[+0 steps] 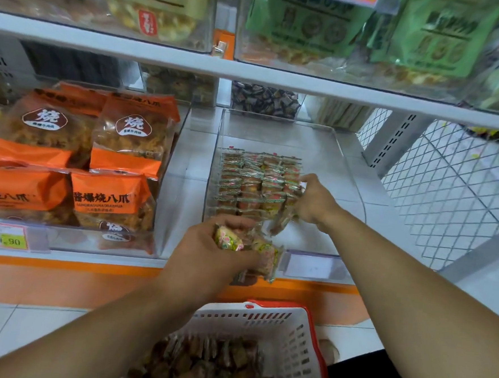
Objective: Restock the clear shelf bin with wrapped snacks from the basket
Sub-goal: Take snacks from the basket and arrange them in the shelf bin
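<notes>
Topping up the clear shelf bin (338, 153) with wrapped snacks (254, 183) from the basket (297, 334).
The left hand (211, 251) clutched a loose bunch of packets (255, 254) at the bin's front edge, fingers curled round them, while the right hand (312, 203) reached inside and pinched one or two packets (283, 217) beside the rows already laid. That bunch looked overfull (several wrappers stuck out past the fingers), so one could have slipped and dropped to the floor or back into the basket below. The right hand worked close to the tidy rows and might have knocked them askew. Laid packets stood on edge in four columns running front to back, long axes across the bin; those in the right hand hung tilted, ends toward the bin floor.
</notes>
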